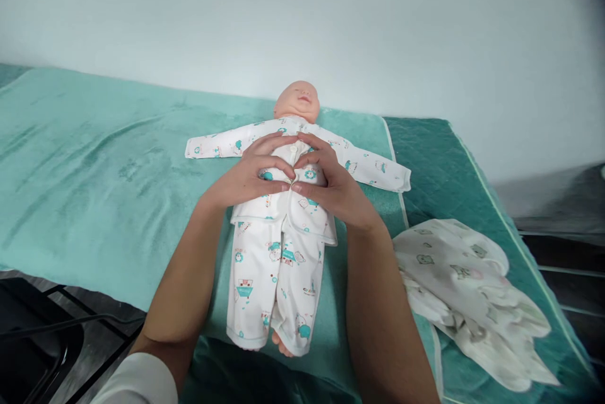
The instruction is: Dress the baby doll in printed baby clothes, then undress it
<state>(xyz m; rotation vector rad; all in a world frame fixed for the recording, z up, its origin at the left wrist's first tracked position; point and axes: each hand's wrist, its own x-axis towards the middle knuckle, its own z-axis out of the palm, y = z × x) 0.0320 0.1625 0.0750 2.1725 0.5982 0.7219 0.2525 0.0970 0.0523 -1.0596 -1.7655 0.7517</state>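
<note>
A baby doll (297,101) lies on its back, head toward the wall, dressed in a white printed jacket (258,210) and matching pants (253,278). The jacket's sleeves stretch out to both sides. My left hand (253,171) and my right hand (328,180) meet over the chest at the jacket's front. Thumb and index finger of each hand pinch the front edges near a fastening, with the thumb tips nearly touching. The fastening itself is mostly covered by the fingertips. Higher up, a button (293,148) shows near the collar. Toes peek out below one pant leg.
A light green cover (94,183) lies under the doll, over a darker green quilted one (425,164). Crumpled white printed cloth (467,290) rests at the right. A pale wall (302,19) stands behind, and a black chair (38,334) at the lower left.
</note>
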